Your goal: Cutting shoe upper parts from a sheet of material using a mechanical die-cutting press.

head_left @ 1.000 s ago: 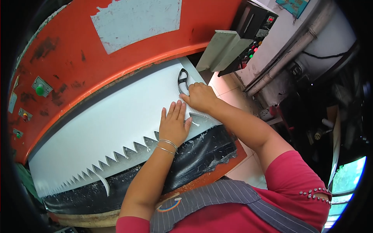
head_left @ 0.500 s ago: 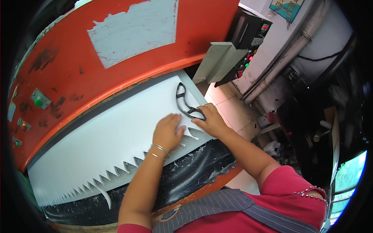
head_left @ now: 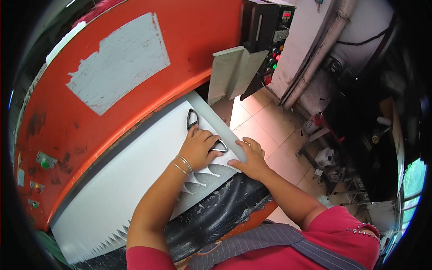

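A white sheet [head_left: 135, 166] with a jagged, sawtooth near edge lies on a pale board [head_left: 216, 121]. On the sheet's right end sits a curved black cutting die [head_left: 193, 118], a narrow metal frame with open loops. My left hand [head_left: 198, 146] is closed over the die's middle, hiding that part; a loop shows at either side of the hand. At the right edge of the sheet and board, my right hand [head_left: 252, 157] has its thumb and fingers apart, with nothing held in it. Its thumb is near the sheet's corner.
The orange machine body [head_left: 189, 40] overhangs the sheet's far side, with green buttons [head_left: 45, 163] at left. A grey metal guard [head_left: 238, 72] and a control box with lit buttons [head_left: 274, 58] stand at the far right. Black sheeting [head_left: 216, 211] covers the near edge.
My left hand has moved from the bare sheet onto the cutting die. My right hand has let go of the die and shifted to the board's right edge. The view has turned.
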A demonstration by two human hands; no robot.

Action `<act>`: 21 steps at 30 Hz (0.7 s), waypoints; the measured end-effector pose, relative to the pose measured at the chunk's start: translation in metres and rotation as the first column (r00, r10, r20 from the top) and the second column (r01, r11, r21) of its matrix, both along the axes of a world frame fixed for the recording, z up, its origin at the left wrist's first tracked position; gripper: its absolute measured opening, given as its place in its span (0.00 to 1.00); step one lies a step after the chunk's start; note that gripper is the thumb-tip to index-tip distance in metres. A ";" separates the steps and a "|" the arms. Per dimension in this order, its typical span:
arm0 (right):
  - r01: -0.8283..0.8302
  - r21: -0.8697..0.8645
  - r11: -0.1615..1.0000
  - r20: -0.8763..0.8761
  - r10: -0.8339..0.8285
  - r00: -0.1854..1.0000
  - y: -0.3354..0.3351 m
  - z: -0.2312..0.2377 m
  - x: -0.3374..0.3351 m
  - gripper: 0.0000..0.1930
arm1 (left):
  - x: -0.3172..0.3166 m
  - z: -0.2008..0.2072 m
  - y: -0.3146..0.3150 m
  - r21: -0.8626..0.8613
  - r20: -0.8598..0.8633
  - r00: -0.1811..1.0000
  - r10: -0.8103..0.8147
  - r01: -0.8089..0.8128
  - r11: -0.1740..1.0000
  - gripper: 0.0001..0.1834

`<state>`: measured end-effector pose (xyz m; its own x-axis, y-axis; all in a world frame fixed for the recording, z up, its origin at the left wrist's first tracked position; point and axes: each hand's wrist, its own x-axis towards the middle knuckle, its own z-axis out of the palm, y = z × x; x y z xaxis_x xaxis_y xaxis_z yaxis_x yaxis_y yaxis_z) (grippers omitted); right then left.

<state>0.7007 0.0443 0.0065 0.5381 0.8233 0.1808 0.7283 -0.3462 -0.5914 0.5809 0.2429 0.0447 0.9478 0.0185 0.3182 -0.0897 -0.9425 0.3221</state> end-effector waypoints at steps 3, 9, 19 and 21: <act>0.002 -0.019 1.000 -0.157 -0.005 0.988 0.003 -0.003 0.003 0.39 | 0.001 -0.005 -0.004 -0.057 0.077 0.996 0.034 -0.029 0.998 0.24; 0.019 -0.076 0.997 -0.207 -0.035 0.978 0.013 0.000 0.002 0.38 | 0.004 -0.001 0.005 -0.107 0.065 0.998 0.007 0.000 0.994 0.24; -0.130 -0.120 0.984 -0.038 0.126 0.991 0.018 0.017 0.000 0.35 | 0.031 -0.001 0.008 0.119 -0.130 0.982 -0.138 0.154 0.981 0.24; -0.120 -0.114 0.986 -0.134 0.104 0.985 0.015 0.019 -0.002 0.36 | 0.027 0.000 0.008 0.085 -0.019 0.991 -0.133 0.135 0.987 0.24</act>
<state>0.6992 0.0592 0.0254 0.4532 0.8913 0.0119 0.6883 -0.3414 -0.6400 0.6083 0.2509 0.0447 0.9441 -0.1357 0.3005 -0.2133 -0.9463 0.2429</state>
